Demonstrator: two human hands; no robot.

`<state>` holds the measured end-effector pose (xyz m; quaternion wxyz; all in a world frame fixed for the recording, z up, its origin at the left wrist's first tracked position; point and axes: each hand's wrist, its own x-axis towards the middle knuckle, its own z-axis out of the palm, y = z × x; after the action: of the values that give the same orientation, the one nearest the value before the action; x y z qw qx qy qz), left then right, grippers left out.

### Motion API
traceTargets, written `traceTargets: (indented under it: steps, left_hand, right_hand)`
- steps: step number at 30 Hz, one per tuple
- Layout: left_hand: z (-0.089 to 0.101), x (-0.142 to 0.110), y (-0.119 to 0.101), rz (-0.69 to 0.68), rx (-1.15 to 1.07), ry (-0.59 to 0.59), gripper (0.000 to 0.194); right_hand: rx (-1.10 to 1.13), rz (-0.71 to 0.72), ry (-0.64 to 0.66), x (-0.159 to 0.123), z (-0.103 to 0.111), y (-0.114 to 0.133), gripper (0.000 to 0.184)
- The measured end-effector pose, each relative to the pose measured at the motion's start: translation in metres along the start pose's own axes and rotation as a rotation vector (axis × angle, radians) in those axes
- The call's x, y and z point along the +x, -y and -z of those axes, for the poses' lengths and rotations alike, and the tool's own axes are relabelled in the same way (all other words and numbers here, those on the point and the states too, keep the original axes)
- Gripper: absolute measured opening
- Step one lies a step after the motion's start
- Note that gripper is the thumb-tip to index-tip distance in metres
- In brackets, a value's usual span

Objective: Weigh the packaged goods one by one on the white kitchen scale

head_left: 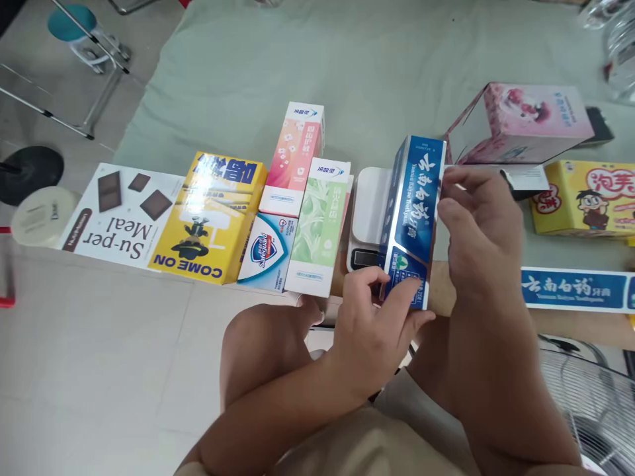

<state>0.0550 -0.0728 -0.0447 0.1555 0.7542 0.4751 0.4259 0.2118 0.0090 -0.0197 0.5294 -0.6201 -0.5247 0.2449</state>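
Both my hands hold a long blue toothpaste box (414, 211) with white Chinese lettering, tilted above a small white scale (368, 218). My left hand (377, 317) pinches the box's near end, fingers closed on it. My right hand (476, 231) grips its far right edge. The scale sits on the edge of a table under a pale green cloth (347, 73); whether the box touches the scale I cannot tell.
Left of the scale lie a green box (317, 231), a pink box (295, 155), a Safeguard box (268, 254), a yellow "COME ON" box (211, 218) and a white "Su-per Meal" box (122, 215). Right: a pink carton (526, 119), a yellow cartoon box (585, 198), another blue toothpaste box (575, 289). A fan (590, 403) stands low right.
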Motion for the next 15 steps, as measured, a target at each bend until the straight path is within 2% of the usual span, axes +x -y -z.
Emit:
traceTargets:
  steps: [4, 7, 9, 12, 15]
  left_hand:
    - [-0.01, 0.002, 0.004, 0.009, -0.069, -0.053, 0.018]
    - [-0.015, 0.006, 0.003, 0.016, -0.064, -0.096, 0.006]
    - [-0.013, 0.01, 0.001, -0.019, -0.006, -0.111, 0.005]
    - [0.001, 0.018, -0.005, -0.032, 0.075, 0.008, 0.01]
    - [0.023, 0.025, -0.013, 0.025, 0.12, 0.172, 0.027]
  right_hand:
    - [-0.171, -0.062, 0.126, -0.014, 0.005, 0.003, 0.035]
    - [-0.31, -0.056, 0.158, -0.019, 0.003, 0.004, 0.041]
    - [-0.374, -0.084, 0.176, -0.02, 0.001, 0.007, 0.046]
    - [-0.456, -0.153, 0.232, -0.018, -0.002, 0.015, 0.053]
    - [-0.456, -0.244, 0.3, -0.012, -0.006, 0.026, 0.058]
